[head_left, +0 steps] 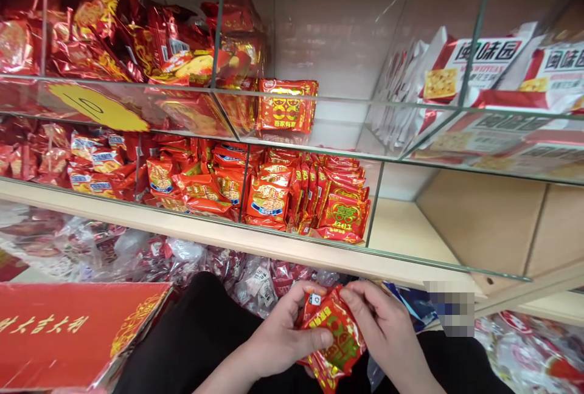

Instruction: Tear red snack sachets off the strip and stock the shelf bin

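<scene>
Low at the front, between my knees, I hold a red and gold snack packet (338,345) with both hands. My left hand (285,336) grips its left side, thumb across the front. At the upper right edge, my right hand (385,327) pinches the wrapper. A similar red packet (287,107) stands upright alone at the left of the upper glass compartment. On the lower shelf, a row of red packets (343,214) stands packed upright, with more red packets (267,199) beside it to the left.
Glass dividers and a glass front edge (319,145) bound the shelves. White and red cracker packets (483,62) fill the upper right. A yellow price tag (98,105) hangs upper left. A red box (68,333) stands lower left; plastic-wrapped goods (260,284) lie beneath the shelf.
</scene>
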### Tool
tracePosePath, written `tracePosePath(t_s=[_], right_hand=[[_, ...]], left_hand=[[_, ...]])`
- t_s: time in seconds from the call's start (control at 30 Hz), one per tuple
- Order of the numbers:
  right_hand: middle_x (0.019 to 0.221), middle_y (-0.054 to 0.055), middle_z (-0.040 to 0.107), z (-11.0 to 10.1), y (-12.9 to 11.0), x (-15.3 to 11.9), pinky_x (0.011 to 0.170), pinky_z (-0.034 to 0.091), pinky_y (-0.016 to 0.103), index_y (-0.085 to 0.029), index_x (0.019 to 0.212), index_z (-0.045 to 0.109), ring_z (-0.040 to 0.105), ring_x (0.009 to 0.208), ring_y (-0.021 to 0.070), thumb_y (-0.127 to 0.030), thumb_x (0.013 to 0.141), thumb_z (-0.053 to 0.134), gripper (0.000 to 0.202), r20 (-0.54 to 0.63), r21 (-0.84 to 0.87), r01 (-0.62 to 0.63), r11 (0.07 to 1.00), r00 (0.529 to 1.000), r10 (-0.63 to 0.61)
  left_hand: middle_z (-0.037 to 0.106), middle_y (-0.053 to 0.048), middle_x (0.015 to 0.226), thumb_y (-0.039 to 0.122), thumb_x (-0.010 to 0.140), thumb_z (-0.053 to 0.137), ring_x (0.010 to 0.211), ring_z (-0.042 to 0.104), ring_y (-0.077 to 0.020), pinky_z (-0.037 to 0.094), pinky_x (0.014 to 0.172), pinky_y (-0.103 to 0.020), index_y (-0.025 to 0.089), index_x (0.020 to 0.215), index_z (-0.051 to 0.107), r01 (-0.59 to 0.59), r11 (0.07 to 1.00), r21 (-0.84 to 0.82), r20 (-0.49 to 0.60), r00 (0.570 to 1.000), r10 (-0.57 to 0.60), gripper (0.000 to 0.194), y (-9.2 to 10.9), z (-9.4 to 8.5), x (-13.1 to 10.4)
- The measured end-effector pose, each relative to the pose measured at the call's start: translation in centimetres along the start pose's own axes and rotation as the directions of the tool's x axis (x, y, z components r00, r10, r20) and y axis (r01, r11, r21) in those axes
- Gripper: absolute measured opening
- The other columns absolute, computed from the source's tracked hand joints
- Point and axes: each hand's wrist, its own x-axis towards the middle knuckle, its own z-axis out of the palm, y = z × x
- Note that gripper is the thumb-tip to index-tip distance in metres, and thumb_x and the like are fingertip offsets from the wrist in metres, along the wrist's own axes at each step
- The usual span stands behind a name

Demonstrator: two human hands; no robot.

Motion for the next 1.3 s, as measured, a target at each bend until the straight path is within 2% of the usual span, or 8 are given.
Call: tracePosePath(t_s=[0.1, 0.2, 0.33, 0.5, 0.77, 0.9, 1.03, 1.3], right_hand=[[0.07, 0.0, 0.061, 0.3, -0.3, -0.4, 0.056, 0.047, 0.021, -0.021, 0.083, 0.058, 0.057, 0.061, 0.0126, -0.045, 0.076, 0.06, 0.026, -0.204, 0.258, -0.162, 0.952, 0.954, 0.218], [0.067, -0.002, 0.055, 0.5, -0.2, -0.9, 0.052, 0.046, 0.02, -0.02, 0.083, 0.056, 0.052, 0.058, 0.0109, -0.043, 0.067, 0.07, 0.031, -0.122, 0.398, -0.239, 0.886, 0.943, 0.309], [0.064, -0.004, 0.052, 0.8, 0.4, -1.3, 0.053, 0.045, 0.018, -0.019, 0.077, 0.059, 0.049, 0.058, 0.0094, -0.041, 0.073, 0.066, 0.023, 0.08, 0.399, -0.282, 0.872, 0.959, 0.273], [0.076, -0.001, 0.062, 0.0, 0.4, -1.0, 0.062, 0.049, 0.019, -0.022, 0.083, 0.061, 0.058, 0.069, 0.0123, -0.044, 0.078, 0.059, 0.023, 0.012, 0.379, -0.25, 0.891, 0.964, 0.266], [0.096, 0.004, 0.069, -1.5, 0.7, -0.4, 0.082, 0.049, 0.032, -0.026, 0.093, 0.068, 0.062, 0.091, 0.0217, -0.041, 0.08, 0.056, 0.023, 0.181, -0.038, -0.07, 0.997, 0.981, 0.076], [0.081, 0.003, 0.065, -0.9, 1.1, -0.8, 0.069, 0.049, 0.028, -0.022, 0.101, 0.063, 0.06, 0.074, 0.0166, -0.043, 0.076, 0.061, 0.033, 0.104, 0.076, -0.177, 0.981, 0.98, 0.169], [0.056, -0.006, 0.044, -0.9, 0.9, -1.0, 0.046, 0.033, 0.02, -0.017, 0.071, 0.06, 0.039, 0.05, 0.0074, -0.047, 0.068, 0.066, 0.031, 0.141, 0.221, -0.305, 0.926, 0.95, 0.28], [0.052, -0.006, 0.044, -1.0, 0.7, -1.0, 0.047, 0.033, 0.019, -0.015, 0.07, 0.061, 0.041, 0.047, 0.0063, -0.045, 0.068, 0.068, 0.03, 0.18, 0.363, -0.393, 0.845, 0.919, 0.35]], left_hand=[[0.062, 0.0, 0.102, 0.016, 0.074, 0.07, 0.09, 0.059, -0.0125, 0.047, 0.08, -0.027, 0.025, 0.104, 0.05, -0.117, 0.993, -0.033, -0.107, 0.988, 0.112, 0.037, 0.2, 0.8, 0.1], [0.061, -0.001, 0.106, 0.015, 0.074, 0.069, 0.093, 0.058, -0.0138, 0.047, 0.082, -0.027, 0.027, 0.105, 0.051, -0.226, 0.974, -0.011, -0.197, 0.956, 0.219, 0.038, 0.4, 1.1, 0.3], [0.062, 0.001, 0.1, 0.016, 0.073, 0.071, 0.089, 0.059, -0.0118, 0.048, 0.08, -0.023, 0.028, 0.106, 0.051, -0.234, 0.972, 0.031, -0.216, 0.948, 0.235, 0.04, 0.1, 1.3, 0.4], [0.061, 0.001, 0.096, 0.022, 0.069, 0.075, 0.065, 0.064, -0.0104, 0.051, 0.048, -0.016, 0.03, 0.108, 0.042, -0.068, 0.997, -0.03, -0.14, 0.988, 0.063, 0.051, -0.5, 1.3, 0.4], [0.062, 0.0, 0.086, 0.039, 0.075, 0.067, 0.053, 0.059, -0.0057, 0.051, 0.042, -0.013, 0.024, 0.11, 0.042, 0.099, 0.995, 0.005, -0.081, 0.992, -0.098, 0.045, -0.8, 1.0, 0.1], [0.061, 0.002, 0.083, 0.035, 0.081, 0.061, 0.05, 0.058, -0.0058, 0.051, 0.04, -0.015, 0.024, 0.105, 0.044, 0.066, 0.997, 0.049, -0.215, 0.975, -0.054, 0.032, -1.0, 1.4, 0.3], [0.059, 0.003, 0.086, 0.035, 0.081, 0.061, 0.05, 0.055, -0.006, 0.052, 0.041, -0.019, 0.026, 0.105, 0.043, -0.031, 0.999, 0.037, -0.311, 0.95, 0.041, 0.032, -1.1, 1.7, 0.2], [0.059, 0.003, 0.081, 0.035, 0.081, 0.061, 0.056, 0.053, -0.0079, 0.049, 0.042, -0.018, 0.026, 0.103, 0.045, -0.083, 0.996, -0.042, -0.39, 0.919, 0.06, 0.03, -1.0, 2.3, 0.2]])
